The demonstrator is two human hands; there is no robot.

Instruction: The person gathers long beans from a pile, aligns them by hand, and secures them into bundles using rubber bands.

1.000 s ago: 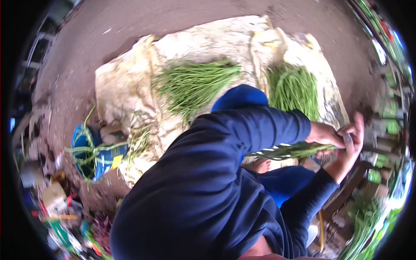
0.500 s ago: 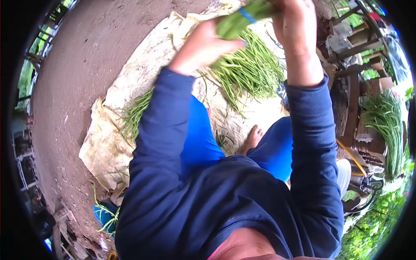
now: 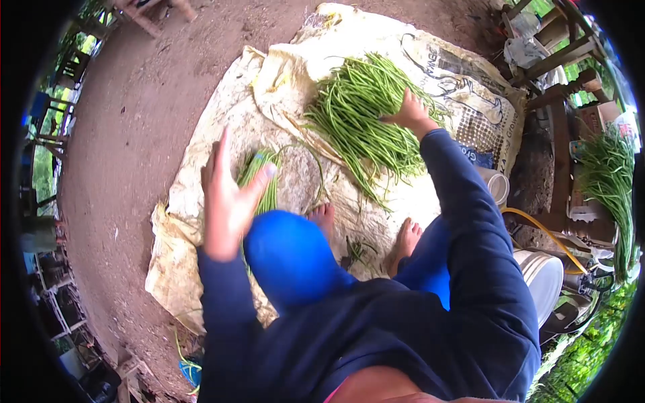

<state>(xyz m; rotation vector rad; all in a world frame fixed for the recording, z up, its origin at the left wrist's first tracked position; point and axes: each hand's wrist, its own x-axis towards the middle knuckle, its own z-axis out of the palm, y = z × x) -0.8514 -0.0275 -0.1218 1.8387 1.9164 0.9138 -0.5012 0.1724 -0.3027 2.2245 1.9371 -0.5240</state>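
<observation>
A large loose pile of long green beans (image 3: 366,111) lies on a pale sack sheet (image 3: 222,144) spread on the ground. My right hand (image 3: 411,114) is over the right side of the pile, fingers spread, with nothing visibly gripped. To the left, my left hand (image 3: 227,195) is raised above the sheet, its thumb and fingers apart and empty. Just beyond my left hand lies a smaller bunch of beans (image 3: 267,176), partly hidden by the hand and my knee. A few short green pieces (image 3: 359,250) lie between my bare feet.
White buckets (image 3: 541,279) stand to my right beside a yellow strap or hose (image 3: 551,235). More long beans (image 3: 608,181) hang over a box at the far right. Wooden furniture (image 3: 144,13) shows at the upper left, and a blue item (image 3: 191,371) at the lower left.
The banded bean bundle has left my hands. My left hand has moved down and left, and my right hand has come down to the pile. The view has shifted, showing more of the sheet.
</observation>
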